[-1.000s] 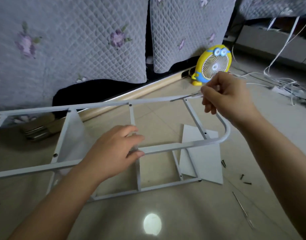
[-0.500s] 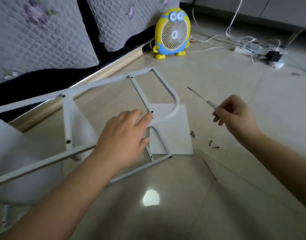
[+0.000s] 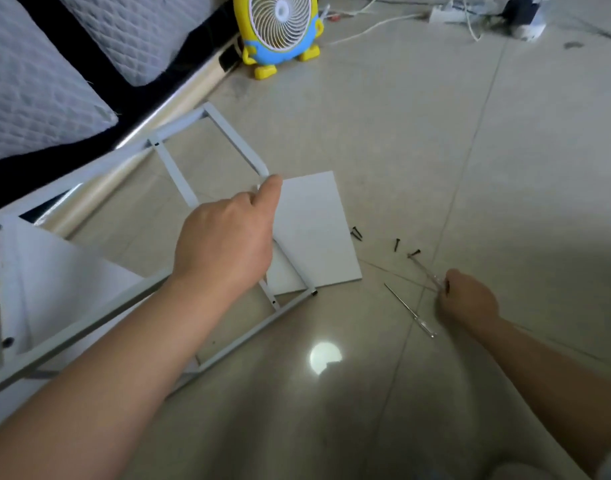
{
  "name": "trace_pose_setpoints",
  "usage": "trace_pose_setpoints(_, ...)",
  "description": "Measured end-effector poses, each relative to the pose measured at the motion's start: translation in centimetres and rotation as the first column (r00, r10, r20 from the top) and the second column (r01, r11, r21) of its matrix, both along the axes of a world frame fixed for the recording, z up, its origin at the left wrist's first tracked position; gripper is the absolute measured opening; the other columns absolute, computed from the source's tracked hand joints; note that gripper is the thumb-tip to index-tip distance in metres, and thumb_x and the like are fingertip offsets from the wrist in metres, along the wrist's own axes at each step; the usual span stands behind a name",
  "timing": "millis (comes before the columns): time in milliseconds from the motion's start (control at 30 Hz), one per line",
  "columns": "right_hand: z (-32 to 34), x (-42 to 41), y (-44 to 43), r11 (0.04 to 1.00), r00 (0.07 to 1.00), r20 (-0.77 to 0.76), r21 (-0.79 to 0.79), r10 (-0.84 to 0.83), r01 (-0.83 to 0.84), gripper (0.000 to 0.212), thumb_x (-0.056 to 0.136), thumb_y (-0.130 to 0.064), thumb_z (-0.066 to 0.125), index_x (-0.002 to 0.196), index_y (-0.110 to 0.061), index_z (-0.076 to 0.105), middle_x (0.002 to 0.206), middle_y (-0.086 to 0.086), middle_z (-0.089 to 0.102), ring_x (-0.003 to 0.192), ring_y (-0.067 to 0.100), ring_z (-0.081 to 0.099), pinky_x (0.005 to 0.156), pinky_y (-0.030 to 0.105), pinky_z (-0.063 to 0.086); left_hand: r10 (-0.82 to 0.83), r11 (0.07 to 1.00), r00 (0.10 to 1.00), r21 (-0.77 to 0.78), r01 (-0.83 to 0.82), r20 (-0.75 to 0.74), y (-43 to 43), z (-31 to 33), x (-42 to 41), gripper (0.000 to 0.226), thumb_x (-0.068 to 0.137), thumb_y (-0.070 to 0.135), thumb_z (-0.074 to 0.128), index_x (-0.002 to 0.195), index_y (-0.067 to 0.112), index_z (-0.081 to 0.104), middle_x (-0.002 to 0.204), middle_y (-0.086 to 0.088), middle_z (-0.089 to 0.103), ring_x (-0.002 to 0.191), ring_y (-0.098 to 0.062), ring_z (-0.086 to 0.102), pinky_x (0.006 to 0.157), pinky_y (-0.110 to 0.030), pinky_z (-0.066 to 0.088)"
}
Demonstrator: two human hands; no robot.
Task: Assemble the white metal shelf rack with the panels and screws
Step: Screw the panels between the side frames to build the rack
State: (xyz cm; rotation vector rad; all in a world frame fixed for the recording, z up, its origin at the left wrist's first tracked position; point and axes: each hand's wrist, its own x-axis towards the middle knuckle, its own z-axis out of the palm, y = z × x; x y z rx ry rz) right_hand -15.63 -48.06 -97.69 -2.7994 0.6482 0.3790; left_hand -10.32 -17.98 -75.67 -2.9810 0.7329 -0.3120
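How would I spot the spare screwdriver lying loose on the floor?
Find the flat white panel on the floor. Right of it, past the black screws, a thin screwdriver lies beside the right hand. Unlike the held screwdriver, it lies flat and ungripped.

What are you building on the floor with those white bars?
A person is assembling a white metal rack frame on the floor. The left hand grips it, while the right hand holds a screwdriver low beside loose black screws. A white panel lies flat under the frame's end, and a second screwdriver lies near the right hand.
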Motion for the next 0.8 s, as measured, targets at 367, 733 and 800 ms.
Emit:
trace_pose_setpoints(367,0.4,5.9,7.2,0.961,0.999,0.026,0.276,-0.022,0.014,0.048,0.086,-0.036,0.054,0.119,-0.001,0.047,0.121,0.019,0.051,0.113,0.034,0.047,0.088,0.039,0.042,0.276,0.892,0.948,-0.325,-0.315,-0.160,-1.1,0.4,0.9,0.041,0.089,0.024,0.054,0.127,0.015,0.041,0.067,-0.003,0.052,0.064,-0.024,0.047,0.053,-0.031,0.030)
trace_pose_setpoints(733,-0.1,11.1,13.4,0.879,0.962,-0.029,0.398,-0.272,0.261,0.060,0.075,-0.040,0.070,0.120,-0.006,0.046,0.123,0.014,0.053,0.116,0.031,0.047,0.084,0.034,0.043,0.057,0.813,0.943,-0.533,-0.234,-0.327,0.9,1.1,2.9,0.060,0.077,0.034,0.071,0.130,0.016,0.052,0.045,0.009,0.049,0.049,-0.007,0.047,0.062,-0.019,0.044)
trace_pose_setpoints(800,-0.2,11.3,13.9,0.924,0.976,0.006,0.323,-0.220,0.206,0.065,0.077,-0.043,0.068,0.124,-0.006,0.043,0.127,0.014,0.049,0.118,0.031,0.043,0.089,0.037,0.041,0.032,0.804,0.947,-0.555,-0.214,-0.319,1.0,0.8,2.8,0.065,0.071,0.042,0.062,0.130,0.016,0.052,0.045,0.014,0.049,0.050,-0.005,0.046,0.062,-0.022,0.044)
